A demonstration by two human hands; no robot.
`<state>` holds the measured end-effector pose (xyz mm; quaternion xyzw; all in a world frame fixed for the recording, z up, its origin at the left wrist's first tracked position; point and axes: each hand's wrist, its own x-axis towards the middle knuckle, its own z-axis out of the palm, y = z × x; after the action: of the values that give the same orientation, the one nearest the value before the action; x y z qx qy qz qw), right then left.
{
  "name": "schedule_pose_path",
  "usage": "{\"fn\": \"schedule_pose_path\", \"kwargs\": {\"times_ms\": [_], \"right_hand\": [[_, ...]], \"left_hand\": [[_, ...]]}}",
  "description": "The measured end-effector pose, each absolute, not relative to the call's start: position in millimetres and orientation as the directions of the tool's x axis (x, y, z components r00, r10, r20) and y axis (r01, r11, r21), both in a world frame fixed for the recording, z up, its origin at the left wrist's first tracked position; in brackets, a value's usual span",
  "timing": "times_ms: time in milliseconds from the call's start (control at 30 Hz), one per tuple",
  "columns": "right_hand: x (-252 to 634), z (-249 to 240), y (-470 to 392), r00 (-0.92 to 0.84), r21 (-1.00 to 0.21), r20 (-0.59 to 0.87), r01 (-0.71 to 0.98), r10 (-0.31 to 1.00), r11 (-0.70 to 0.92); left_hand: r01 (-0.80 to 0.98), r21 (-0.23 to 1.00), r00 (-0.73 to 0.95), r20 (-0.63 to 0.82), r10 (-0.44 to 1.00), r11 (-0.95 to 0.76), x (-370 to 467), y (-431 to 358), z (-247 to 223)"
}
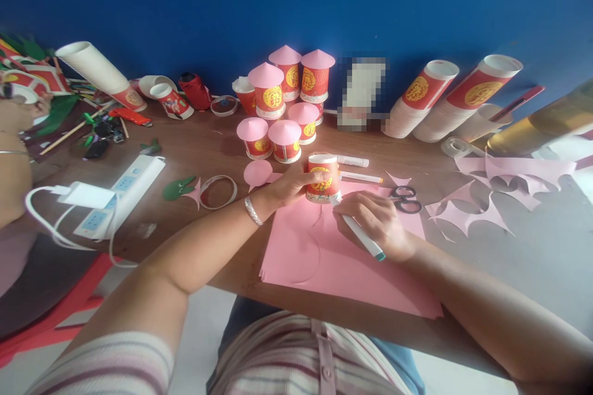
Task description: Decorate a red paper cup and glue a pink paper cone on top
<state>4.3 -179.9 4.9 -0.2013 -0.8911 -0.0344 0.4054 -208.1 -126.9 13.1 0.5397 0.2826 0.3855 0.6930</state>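
My left hand (296, 185) is wrapped round a red paper cup (323, 166) with a yellow pattern and a white rim, held above pink paper. In my right hand (377, 219) is a white marker (364, 237) with a teal end, its tip at the cup's lower edge. Under both hands lies a stack of pink paper sheets (296, 253) with a curved line drawn on it. Behind the cup stand several red cups with pink cone tops (285, 134). Two more markers (361, 177) lie just beyond my right hand.
Black-handled scissors (407, 199) and pink paper scraps (472, 216) are at the right. Stacked cups (482, 83) lean at the back right. A power strip (121, 194) with white cables lies left. Another person's arm (13, 166) is at the far left.
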Motion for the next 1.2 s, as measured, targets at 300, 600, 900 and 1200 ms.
{"fn": "schedule_pose_path", "kwargs": {"times_ms": [300, 600, 900, 1200], "right_hand": [[4.8, 4.3, -179.3, -0.604, -0.106, 0.711, 0.413, 0.36, 0.904], [3.4, 7.2, -180.7, -0.599, -0.12, 0.725, 0.376, 0.34, 0.919], [3.4, 7.6, -180.8, -0.597, -0.081, 0.731, 0.404, 0.33, 0.911], [2.5, 7.9, -178.4, -0.558, -0.045, 0.772, 0.428, 0.303, 0.903]], "left_hand": [[-0.188, 0.977, 0.546, 0.02, 0.838, 0.099, -208.7, -127.2, 17.0], [-0.165, 0.979, 0.523, -0.015, 0.852, 0.119, -211.9, -129.8, 15.3], [-0.186, 0.978, 0.575, 0.029, 0.818, 0.096, -211.4, -126.6, 13.0], [-0.127, 0.989, 0.555, 0.008, 0.832, 0.075, -213.5, -128.0, 15.5]]}}
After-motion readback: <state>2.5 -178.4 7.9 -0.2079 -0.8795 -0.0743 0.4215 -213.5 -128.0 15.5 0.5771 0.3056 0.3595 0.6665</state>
